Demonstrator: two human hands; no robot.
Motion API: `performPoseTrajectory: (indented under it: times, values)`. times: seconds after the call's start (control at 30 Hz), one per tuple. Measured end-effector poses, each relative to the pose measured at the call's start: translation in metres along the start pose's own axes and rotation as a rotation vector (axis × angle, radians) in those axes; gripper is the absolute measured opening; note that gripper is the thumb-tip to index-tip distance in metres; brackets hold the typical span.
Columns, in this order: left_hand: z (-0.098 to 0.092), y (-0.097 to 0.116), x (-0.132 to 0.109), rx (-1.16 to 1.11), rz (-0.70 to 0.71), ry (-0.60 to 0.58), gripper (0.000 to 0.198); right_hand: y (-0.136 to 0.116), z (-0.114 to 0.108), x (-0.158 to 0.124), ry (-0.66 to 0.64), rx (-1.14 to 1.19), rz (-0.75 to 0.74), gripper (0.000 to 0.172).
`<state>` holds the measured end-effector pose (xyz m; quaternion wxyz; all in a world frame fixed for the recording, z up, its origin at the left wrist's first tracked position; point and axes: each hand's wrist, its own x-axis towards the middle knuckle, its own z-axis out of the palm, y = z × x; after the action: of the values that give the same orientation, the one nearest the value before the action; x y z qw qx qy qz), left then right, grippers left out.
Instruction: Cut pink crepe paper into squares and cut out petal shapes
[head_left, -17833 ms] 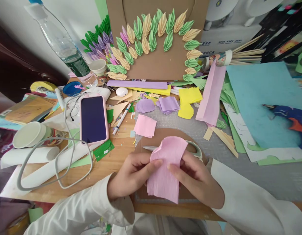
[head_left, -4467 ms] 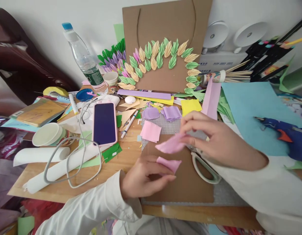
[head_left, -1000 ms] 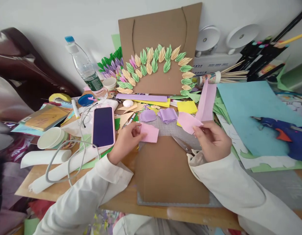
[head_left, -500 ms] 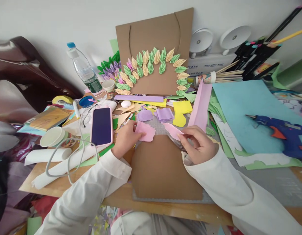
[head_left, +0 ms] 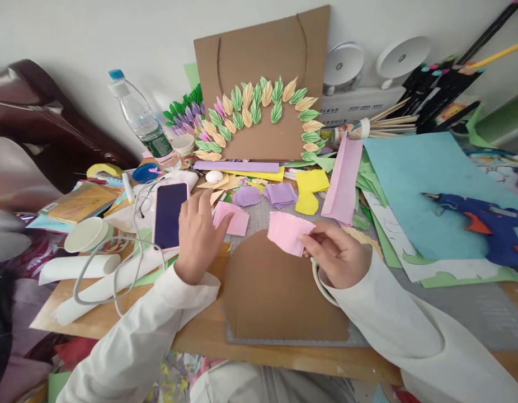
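My right hand [head_left: 340, 252] pinches a square of pink crepe-like paper [head_left: 289, 232] by its right edge, above the brown cardboard [head_left: 279, 291]. An off-white scissor handle loop [head_left: 320, 285] shows below that hand; whether the fingers also hold it I cannot tell. My left hand [head_left: 202, 232] is open with its thumb spread, holding nothing, beside a second pink paper piece [head_left: 236, 218] lying on the desk. Its thumb tip overlaps that piece in view. Purple paper pieces [head_left: 281, 194] and yellow cut-outs [head_left: 307, 202] lie just beyond.
A cardboard panel [head_left: 261, 134] with green and cream folded-paper leaves leans at the back. To the right, a blue glue gun [head_left: 489, 226] rests on blue paper [head_left: 410, 168]. A phone [head_left: 170, 215], white cable [head_left: 76, 285] and water bottle [head_left: 145, 123] stand or lie left.
My left hand has let go of the pink paper and moved left, fingers opening. My right hand's pink piece now faces me flat instead of edge-on.
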<state>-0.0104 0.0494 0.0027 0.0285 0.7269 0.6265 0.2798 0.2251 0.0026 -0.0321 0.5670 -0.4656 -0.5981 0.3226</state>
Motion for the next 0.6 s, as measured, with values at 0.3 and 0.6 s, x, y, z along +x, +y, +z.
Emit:
performPoseTrajectory:
  times: [0.3,0.6]
  values:
    - [0.015,0.036,-0.035,-1.337,-0.348,-0.732,0.022,-0.017,0.001,-0.005,-0.335,0.049,0.183,0.017]
    - [0.019,0.025,-0.039,-1.643,-0.674,-0.691,0.034,-0.004,-0.072,0.017,-0.695,-0.845,0.068,0.030]
